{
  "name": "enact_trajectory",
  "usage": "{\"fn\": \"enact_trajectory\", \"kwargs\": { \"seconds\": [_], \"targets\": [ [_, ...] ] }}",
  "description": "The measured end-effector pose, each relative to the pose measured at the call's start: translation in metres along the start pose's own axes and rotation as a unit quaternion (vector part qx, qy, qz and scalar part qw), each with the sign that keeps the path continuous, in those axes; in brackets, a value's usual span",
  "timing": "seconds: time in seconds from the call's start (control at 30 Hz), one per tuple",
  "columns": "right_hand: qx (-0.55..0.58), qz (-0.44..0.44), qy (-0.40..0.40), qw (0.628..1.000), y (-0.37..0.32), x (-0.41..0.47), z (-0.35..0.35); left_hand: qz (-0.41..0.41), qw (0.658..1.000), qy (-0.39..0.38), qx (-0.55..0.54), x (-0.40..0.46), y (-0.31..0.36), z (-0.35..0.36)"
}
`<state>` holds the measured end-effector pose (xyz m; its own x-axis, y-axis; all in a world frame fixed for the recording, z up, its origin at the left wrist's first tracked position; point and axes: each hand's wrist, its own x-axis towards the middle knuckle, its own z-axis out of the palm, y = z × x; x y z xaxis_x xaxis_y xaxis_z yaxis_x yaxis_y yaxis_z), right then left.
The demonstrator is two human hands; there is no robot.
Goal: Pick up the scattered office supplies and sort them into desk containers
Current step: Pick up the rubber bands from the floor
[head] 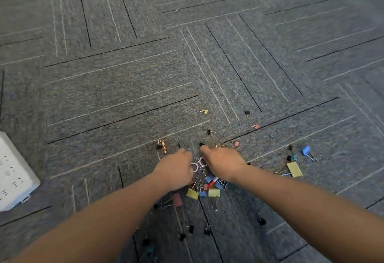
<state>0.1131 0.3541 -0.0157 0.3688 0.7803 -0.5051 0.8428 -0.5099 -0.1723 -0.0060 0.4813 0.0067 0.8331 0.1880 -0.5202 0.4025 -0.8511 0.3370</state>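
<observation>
Grey carpet tiles with a coarse woven nap, thin pale stripes and dark seams cover the floor, and binder clips lie scattered over them. The left hand and right hand reach down side by side into the middle of the scatter, backs up, fingers curled toward the carpet. Whether either grip is pinching anything I cannot tell, since the fingertips are hidden under the knuckles and blurred. Between the hands lie two pink rings, and just below the wrists sits a heap of folded metal clips in yellow, blue and red with wire loop handles. A wide yellow clip and a blue clip lie to the right, well apart from the right hand. Small black clips dot the carpet between the forearms. A small yellow clip lies beyond the hands. At the left edge rests a white plastic basket with slotted holes.
</observation>
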Motion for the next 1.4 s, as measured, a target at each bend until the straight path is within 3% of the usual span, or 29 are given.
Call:
{"fn": "enact_trajectory", "kwargs": {
  "seconds": [0.17,0.27,0.37,0.47,0.57,0.7,0.8,0.9,1.07,1.4],
  "targets": [
    [-0.016,-0.016,0.012,1.0,-0.004,0.005,-0.002,-0.046,0.996,0.021,0.077,0.007,0.02,0.02],
    [0.004,-0.004,-0.009,1.0,-0.005,0.002,-0.006,-0.054,0.996,0.031,0.064,0.011,0.02,0.024],
    [0.188,0.042,-0.005,0.981,0.007,-0.008,-0.009,-0.038,0.997,0.035,0.061,0.012,0.017,0.022],
    [0.421,0.11,0.038,0.9,0.033,-0.021,-0.015,-0.013,0.997,0.049,0.064,0.007,0.007,0.021],
    [0.482,0.122,0.038,0.867,0.052,-0.034,-0.018,0.002,0.995,0.074,0.074,0.002,-0.006,0.018],
    [0.416,0.094,-0.014,0.904,0.052,-0.044,-0.007,-0.016,0.99,0.102,0.097,0.001,-0.018,0.009],
    [0.274,0.061,-0.025,0.959,0.044,-0.041,-0.001,-0.03,0.987,0.095,0.13,0.001,-0.019,0.003],
    [0.13,0.028,-0.047,0.99,0.029,-0.037,-0.002,-0.034,0.985,0.102,0.134,0.0,-0.018,-0.002],
    [0.027,0.021,-0.078,0.996,0.014,-0.033,-0.006,-0.037,0.99,0.101,0.094,-0.004,-0.023,-0.002],
    [-0.011,0.019,-0.082,0.996,0.017,-0.038,0.003,-0.042,0.997,0.027,0.057,-0.008,-0.016,0.013]
  ]
}}
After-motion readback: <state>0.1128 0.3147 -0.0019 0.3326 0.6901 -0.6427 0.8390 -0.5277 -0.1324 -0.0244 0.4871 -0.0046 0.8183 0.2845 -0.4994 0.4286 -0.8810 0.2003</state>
